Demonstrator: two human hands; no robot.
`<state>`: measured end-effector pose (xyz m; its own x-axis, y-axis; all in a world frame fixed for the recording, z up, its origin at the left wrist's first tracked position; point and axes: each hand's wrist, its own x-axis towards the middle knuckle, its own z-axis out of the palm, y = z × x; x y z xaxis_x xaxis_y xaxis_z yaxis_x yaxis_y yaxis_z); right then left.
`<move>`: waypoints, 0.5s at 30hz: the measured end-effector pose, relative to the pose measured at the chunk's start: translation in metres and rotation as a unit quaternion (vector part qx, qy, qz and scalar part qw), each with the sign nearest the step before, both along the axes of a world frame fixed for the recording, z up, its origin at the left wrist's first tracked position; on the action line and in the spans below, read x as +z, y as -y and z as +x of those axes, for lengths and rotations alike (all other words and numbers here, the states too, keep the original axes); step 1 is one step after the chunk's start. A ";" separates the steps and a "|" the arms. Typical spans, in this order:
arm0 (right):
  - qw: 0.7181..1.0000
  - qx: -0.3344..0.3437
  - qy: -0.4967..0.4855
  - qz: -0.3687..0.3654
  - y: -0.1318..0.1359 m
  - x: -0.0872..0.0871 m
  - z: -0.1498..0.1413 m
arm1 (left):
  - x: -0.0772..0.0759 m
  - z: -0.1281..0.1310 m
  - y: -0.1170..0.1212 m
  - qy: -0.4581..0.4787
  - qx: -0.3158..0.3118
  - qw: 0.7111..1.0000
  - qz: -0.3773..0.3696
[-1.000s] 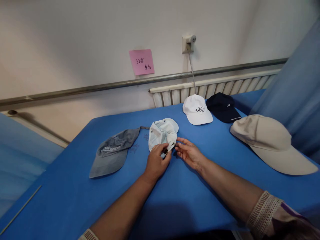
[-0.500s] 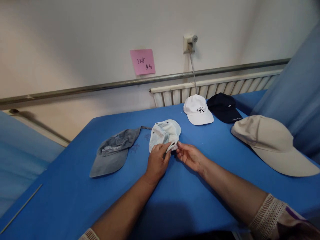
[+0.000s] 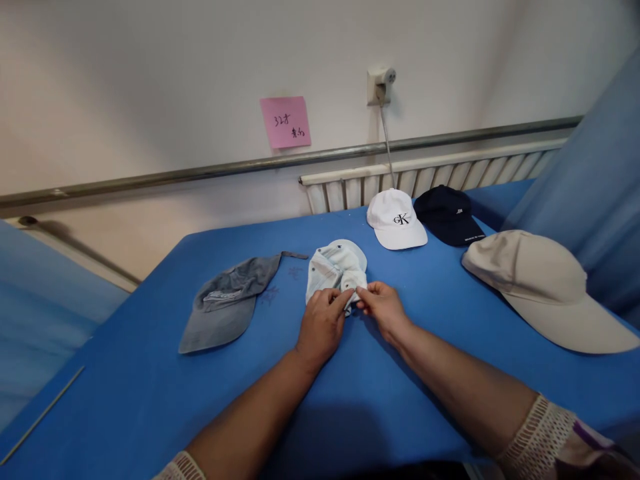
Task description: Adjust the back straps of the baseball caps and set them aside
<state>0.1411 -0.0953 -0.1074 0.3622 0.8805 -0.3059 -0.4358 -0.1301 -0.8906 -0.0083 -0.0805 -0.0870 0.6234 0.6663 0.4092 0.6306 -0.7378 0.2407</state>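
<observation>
A pale blue-white cap [image 3: 336, 265] lies upside down in the middle of the blue table [image 3: 350, 400], crumpled with its inside showing. My left hand [image 3: 321, 325] pinches the cap's near edge with thumb and fingers closed. My right hand [image 3: 384, 309] pinches the same edge from the right, its fingertips meeting those of the left. A grey cap [image 3: 225, 300] lies flat to the left of both hands, with a thin strap trailing toward the pale cap.
A white cap [image 3: 395, 219] with a black logo and a dark navy cap [image 3: 447, 215] sit at the table's far edge by a radiator [image 3: 450, 175]. A large beige cap [image 3: 540, 283] lies at the right. A pink note [image 3: 285, 122] and a wall socket [image 3: 379, 83] are on the wall.
Both hands have drawn together at the pale cap's near edge. The right hand moved left and closed on it. The cap shifted slightly right and bunched up more.
</observation>
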 end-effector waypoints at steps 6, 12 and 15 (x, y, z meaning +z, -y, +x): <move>0.995 -0.018 0.091 0.021 -0.003 -0.002 -0.001 | 0.003 0.001 0.000 -0.038 0.013 0.999 0.032; 0.996 -0.006 0.078 0.049 -0.006 -0.009 -0.001 | 0.003 0.002 0.003 -0.035 0.016 0.999 0.003; 0.994 -0.008 0.088 0.066 -0.008 -0.012 0.000 | 0.002 0.003 0.004 0.004 0.015 0.999 -0.033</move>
<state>0.1413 -0.0870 -0.1198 0.4133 0.9029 -0.1181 -0.2724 -0.0012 -0.9622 -0.0054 -0.0847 -0.0850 0.6000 0.7104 0.3678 0.6500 -0.7009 0.2935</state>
